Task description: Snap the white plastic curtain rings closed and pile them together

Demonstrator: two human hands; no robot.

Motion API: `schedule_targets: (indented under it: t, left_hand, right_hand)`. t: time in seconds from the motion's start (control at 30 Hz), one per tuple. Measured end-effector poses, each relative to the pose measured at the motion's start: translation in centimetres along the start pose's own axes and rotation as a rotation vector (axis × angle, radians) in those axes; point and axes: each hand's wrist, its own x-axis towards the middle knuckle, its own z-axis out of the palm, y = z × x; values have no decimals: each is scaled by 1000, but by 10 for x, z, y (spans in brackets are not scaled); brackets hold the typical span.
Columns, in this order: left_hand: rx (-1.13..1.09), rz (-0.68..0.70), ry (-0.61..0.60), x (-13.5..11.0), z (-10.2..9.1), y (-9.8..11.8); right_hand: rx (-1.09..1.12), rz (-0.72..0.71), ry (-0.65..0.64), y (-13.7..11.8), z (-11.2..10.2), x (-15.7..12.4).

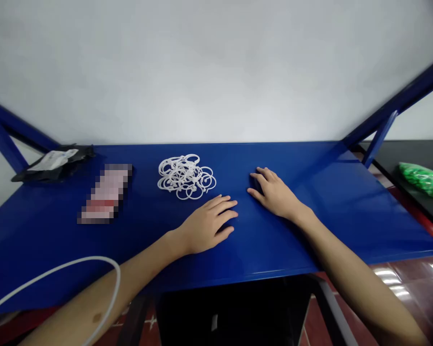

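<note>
My left hand lies flat on the blue table, palm down, fingers stretched out and holding nothing. Just beyond its fingertips sits a heap of several white plastic rings. My right hand also rests flat on the table to the right of the heap, fingers extended and empty. Neither hand touches the rings.
A blurred pinkish flat object lies left of the rings. A black bag with a white label sits at the far left corner. A white cable loops across my left forearm. A green bag rests on a dark surface at the right.
</note>
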Motion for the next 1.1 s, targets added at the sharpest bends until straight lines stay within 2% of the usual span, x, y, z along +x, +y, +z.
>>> schedule_targets:
  t: [0.13,0.27,0.43,0.63,0.9,1.1]
  left_hand:
    - [1,11,38,0,-1,-3]
    - [83,-14,165,-1,-8,-14]
    - [338,-200,348,-4,-24,-35]
    - [515,-368,348,-8,-27,-50]
    - [496,-333,381,-7,-27,-49]
    - [548,-349,347,-6,-25,-47]
  right_hand:
    - [10,-11,10,1,1,0]
    - [-5,-8,7,1,2,-1]
    - [4,-11,-10,2,1,-1]
    - [-5,-6,-19,1,0,-2]
    - [6,4,-41,-5,-4,-2]
    - [69,-63,0,-10,-4,-4]
